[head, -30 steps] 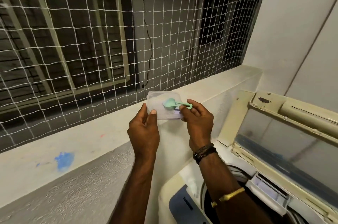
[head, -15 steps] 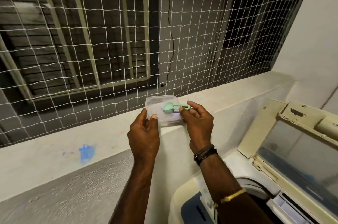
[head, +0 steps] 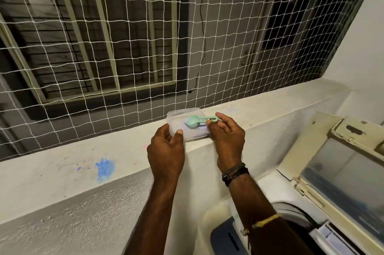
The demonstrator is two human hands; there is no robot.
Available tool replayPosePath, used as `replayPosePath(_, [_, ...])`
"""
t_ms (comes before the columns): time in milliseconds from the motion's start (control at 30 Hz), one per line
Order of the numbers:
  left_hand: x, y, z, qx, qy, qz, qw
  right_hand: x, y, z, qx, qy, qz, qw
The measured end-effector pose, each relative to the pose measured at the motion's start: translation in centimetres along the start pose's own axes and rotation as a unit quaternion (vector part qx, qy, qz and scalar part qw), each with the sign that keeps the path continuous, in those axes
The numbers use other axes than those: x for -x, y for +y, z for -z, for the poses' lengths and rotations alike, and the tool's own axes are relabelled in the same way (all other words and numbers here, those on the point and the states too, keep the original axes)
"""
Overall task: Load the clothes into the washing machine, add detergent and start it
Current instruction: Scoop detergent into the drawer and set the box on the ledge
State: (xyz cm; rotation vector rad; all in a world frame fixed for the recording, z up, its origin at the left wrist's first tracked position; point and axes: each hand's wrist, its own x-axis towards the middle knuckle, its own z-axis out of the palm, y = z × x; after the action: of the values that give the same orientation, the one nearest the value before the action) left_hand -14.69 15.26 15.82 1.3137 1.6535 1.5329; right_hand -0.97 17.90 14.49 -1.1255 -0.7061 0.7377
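Observation:
A clear plastic detergent box point(head: 180, 118) rests on the white ledge point(head: 270, 109). My left hand point(head: 166, 150) grips its near left side, thumb on the rim. My right hand point(head: 227, 140) pinches the handle of a small green scoop point(head: 193, 121), whose bowl lies over the box's top. The top-loading washing machine point(head: 268, 188) stands at the lower right with its lid point(head: 340, 167) raised. No clothes show; my right forearm hides the drum.
White safety netting point(head: 124, 46) rises straight from the ledge's far edge, with a dark barred window behind it. A blue stain point(head: 105, 168) marks the ledge to the left. A white wall point(head: 357, 51) closes the right side.
The view has swung left and up, showing less of the machine. Both hands and the box sit slightly lower against the ledge; the grips look the same.

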Motion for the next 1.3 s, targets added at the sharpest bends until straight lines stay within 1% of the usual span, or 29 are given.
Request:
replayPosePath(233, [0.1,0.3,0.0,-0.024,-0.004,0.003,1.0,0.0,0.1,-0.2,0.007,-0.002,0.011,1.0])
replayPosePath(533, [0.2,0.3,0.1,-0.05,-0.006,-0.01,0.999,0.1,0.1,-0.3,0.062,0.008,0.023,0.998])
replayPosePath(800, [0.0,-0.2,0.3,-0.033,0.003,-0.015,0.999,0.5,-0.4,-0.2,0.057,0.011,0.026,0.998])
replayPosePath(867, [0.0,0.0,0.3,-0.022,0.013,-0.031,0.999,0.5,-0.5,-0.1,0.063,0.022,0.033,0.997])
replayPosePath(1067, [0.5,1.3,-0.1,-0.001,0.062,-0.13,0.99,0.7,-1.5,0.7,0.083,0.059,0.058,0.993])
replayPosePath(1167, [0.9,2.1,-0.9,0.031,0.051,-0.164,0.985,0.8,-2.1,1.3,0.081,0.072,0.07,0.992])
replayPosePath(1300, [1.9,2.9,-1.9,0.069,0.02,-0.188,0.979,1.2,-3.1,2.3,0.081,0.095,0.105,0.987])
